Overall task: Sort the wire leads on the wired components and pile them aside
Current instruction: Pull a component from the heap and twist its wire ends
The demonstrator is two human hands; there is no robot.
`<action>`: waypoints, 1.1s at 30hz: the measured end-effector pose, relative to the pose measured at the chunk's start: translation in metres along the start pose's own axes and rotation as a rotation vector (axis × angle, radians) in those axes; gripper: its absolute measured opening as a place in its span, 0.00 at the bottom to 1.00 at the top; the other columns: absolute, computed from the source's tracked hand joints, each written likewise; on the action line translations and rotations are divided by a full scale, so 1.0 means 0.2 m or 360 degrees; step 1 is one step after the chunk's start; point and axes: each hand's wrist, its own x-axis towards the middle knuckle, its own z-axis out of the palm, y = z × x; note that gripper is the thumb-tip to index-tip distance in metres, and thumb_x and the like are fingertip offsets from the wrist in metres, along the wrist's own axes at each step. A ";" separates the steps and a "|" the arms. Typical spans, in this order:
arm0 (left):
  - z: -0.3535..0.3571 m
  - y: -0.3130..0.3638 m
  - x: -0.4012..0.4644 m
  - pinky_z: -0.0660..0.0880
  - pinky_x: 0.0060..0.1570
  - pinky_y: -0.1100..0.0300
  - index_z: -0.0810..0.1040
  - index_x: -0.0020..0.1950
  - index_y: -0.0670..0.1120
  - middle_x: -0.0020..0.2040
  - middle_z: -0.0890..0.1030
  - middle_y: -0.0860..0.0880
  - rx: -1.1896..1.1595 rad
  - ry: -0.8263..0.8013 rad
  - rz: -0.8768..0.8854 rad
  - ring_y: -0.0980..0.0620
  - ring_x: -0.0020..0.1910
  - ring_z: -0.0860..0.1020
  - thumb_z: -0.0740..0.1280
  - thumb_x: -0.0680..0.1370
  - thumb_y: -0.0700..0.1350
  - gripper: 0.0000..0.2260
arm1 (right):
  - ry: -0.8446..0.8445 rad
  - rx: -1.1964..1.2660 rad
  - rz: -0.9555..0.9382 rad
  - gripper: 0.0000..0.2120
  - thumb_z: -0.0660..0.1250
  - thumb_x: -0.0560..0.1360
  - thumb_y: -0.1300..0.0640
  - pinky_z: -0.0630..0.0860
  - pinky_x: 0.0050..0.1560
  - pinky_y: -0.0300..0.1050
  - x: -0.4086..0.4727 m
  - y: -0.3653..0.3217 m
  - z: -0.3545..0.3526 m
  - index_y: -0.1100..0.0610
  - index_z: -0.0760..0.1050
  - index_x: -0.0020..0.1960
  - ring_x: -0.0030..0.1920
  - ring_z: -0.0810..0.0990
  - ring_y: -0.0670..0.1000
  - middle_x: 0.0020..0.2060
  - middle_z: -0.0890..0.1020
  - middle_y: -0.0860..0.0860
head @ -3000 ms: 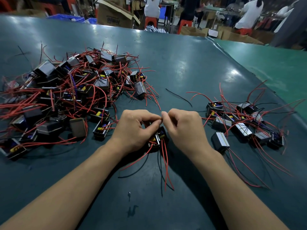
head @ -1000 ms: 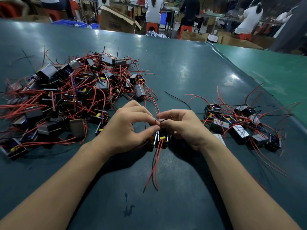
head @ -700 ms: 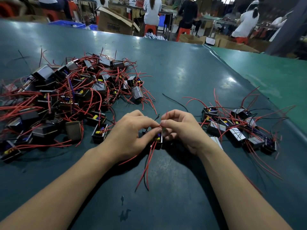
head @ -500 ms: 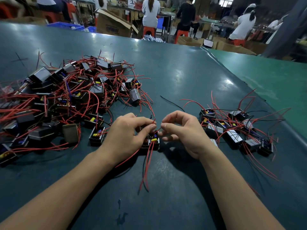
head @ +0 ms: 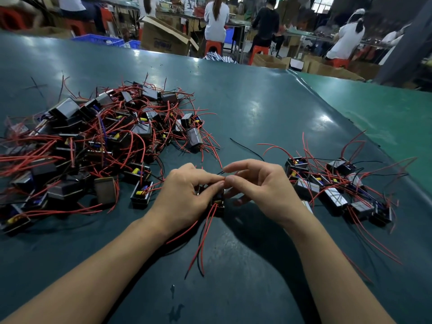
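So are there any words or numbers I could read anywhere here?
Cardboard box: blue print on its side, too blurred to read.
Components: no readable labels; too small to tell.
Nothing else bears any text that shows.

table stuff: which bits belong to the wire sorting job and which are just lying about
Job:
- component held by left hand
- its lead pinched by right hand
- tangled pile
- sorted pile

Lying about:
- loose black wire
- cardboard box
- blue crates
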 end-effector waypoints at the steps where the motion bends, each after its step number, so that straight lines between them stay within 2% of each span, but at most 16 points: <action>1: 0.00 0.00 0.00 0.72 0.40 0.50 0.86 0.50 0.51 0.35 0.82 0.57 0.0024 -0.0021 0.0027 0.48 0.38 0.73 0.73 0.75 0.42 0.07 | 0.0001 -0.0041 -0.0020 0.06 0.70 0.76 0.63 0.78 0.32 0.41 0.00 0.00 0.00 0.53 0.81 0.48 0.38 0.85 0.55 0.39 0.85 0.55; 3: -0.01 -0.01 0.00 0.71 0.39 0.49 0.86 0.50 0.51 0.35 0.83 0.52 0.0072 -0.0044 0.0065 0.47 0.36 0.73 0.73 0.75 0.41 0.07 | 0.0025 -0.0180 -0.0087 0.04 0.71 0.75 0.61 0.78 0.31 0.42 0.00 0.00 0.00 0.52 0.81 0.46 0.37 0.85 0.55 0.38 0.85 0.54; 7: 0.01 -0.01 0.00 0.71 0.38 0.53 0.86 0.49 0.50 0.35 0.83 0.52 0.0092 -0.0057 0.0124 0.51 0.35 0.71 0.72 0.74 0.45 0.06 | 0.0118 -0.0538 -0.0221 0.05 0.69 0.76 0.60 0.76 0.31 0.38 -0.01 0.01 -0.02 0.54 0.79 0.42 0.31 0.83 0.50 0.36 0.84 0.50; 12: 0.03 0.00 0.01 0.72 0.37 0.51 0.87 0.45 0.48 0.35 0.83 0.51 0.0101 -0.0071 0.0156 0.49 0.35 0.74 0.71 0.73 0.47 0.07 | 0.0294 -0.0881 -0.0354 0.07 0.67 0.76 0.58 0.78 0.32 0.46 0.01 0.02 -0.01 0.54 0.76 0.39 0.29 0.82 0.50 0.31 0.82 0.49; 14: 0.02 -0.01 0.01 0.73 0.37 0.49 0.87 0.43 0.46 0.34 0.83 0.50 0.0110 -0.0046 0.0157 0.48 0.35 0.75 0.71 0.73 0.46 0.07 | 0.0486 -0.0756 -0.0313 0.09 0.66 0.76 0.60 0.76 0.28 0.45 0.01 0.02 -0.04 0.56 0.73 0.38 0.26 0.81 0.51 0.29 0.81 0.52; 16: 0.01 -0.03 0.00 0.73 0.37 0.50 0.87 0.43 0.45 0.34 0.83 0.49 0.0140 -0.0002 0.0157 0.47 0.34 0.75 0.71 0.73 0.46 0.07 | 0.0498 -0.0571 -0.0221 0.09 0.66 0.77 0.61 0.75 0.27 0.44 0.02 0.01 -0.07 0.57 0.73 0.38 0.26 0.81 0.52 0.28 0.81 0.53; 19: 0.00 -0.03 0.01 0.71 0.37 0.51 0.87 0.44 0.46 0.34 0.83 0.49 0.0199 0.0007 0.0169 0.47 0.34 0.74 0.70 0.73 0.46 0.07 | 0.0273 -0.0732 -0.0277 0.06 0.71 0.75 0.57 0.77 0.34 0.43 0.01 0.02 -0.05 0.55 0.76 0.42 0.33 0.81 0.48 0.33 0.81 0.46; 21: 0.01 -0.03 0.01 0.71 0.37 0.53 0.87 0.45 0.46 0.34 0.83 0.50 0.0208 -0.0004 0.0190 0.49 0.34 0.74 0.70 0.73 0.47 0.07 | 0.0124 -0.0696 -0.0290 0.08 0.74 0.72 0.54 0.77 0.37 0.41 0.01 0.02 -0.03 0.53 0.76 0.46 0.35 0.78 0.48 0.36 0.80 0.45; 24: 0.00 -0.03 0.01 0.71 0.37 0.54 0.87 0.46 0.47 0.35 0.82 0.51 0.0200 -0.0047 0.0200 0.52 0.35 0.72 0.70 0.74 0.47 0.07 | -0.0030 -0.0613 -0.0228 0.07 0.74 0.73 0.56 0.77 0.40 0.52 0.01 0.02 -0.04 0.52 0.76 0.45 0.35 0.77 0.56 0.34 0.79 0.48; 26: 0.00 -0.03 0.01 0.70 0.37 0.55 0.87 0.47 0.47 0.35 0.82 0.52 0.0191 -0.0075 0.0201 0.52 0.35 0.71 0.70 0.74 0.47 0.08 | -0.0061 -0.0657 -0.0248 0.06 0.73 0.74 0.58 0.77 0.39 0.54 0.01 0.02 -0.04 0.52 0.76 0.42 0.34 0.77 0.56 0.34 0.79 0.49; 30: 0.00 -0.04 0.01 0.71 0.36 0.54 0.87 0.47 0.46 0.36 0.83 0.50 0.0186 -0.0142 0.0257 0.51 0.35 0.71 0.71 0.74 0.45 0.07 | -0.0072 -0.0457 -0.0178 0.10 0.72 0.74 0.62 0.70 0.26 0.41 0.00 0.01 -0.05 0.53 0.73 0.40 0.25 0.74 0.49 0.30 0.78 0.47; 33: -0.01 -0.04 0.02 0.70 0.36 0.57 0.87 0.46 0.45 0.36 0.83 0.51 0.0182 -0.0132 0.0266 0.53 0.35 0.71 0.72 0.74 0.44 0.06 | 0.0029 -0.0168 -0.0145 0.11 0.74 0.72 0.62 0.66 0.21 0.35 0.00 -0.01 -0.06 0.54 0.73 0.39 0.22 0.76 0.51 0.29 0.80 0.53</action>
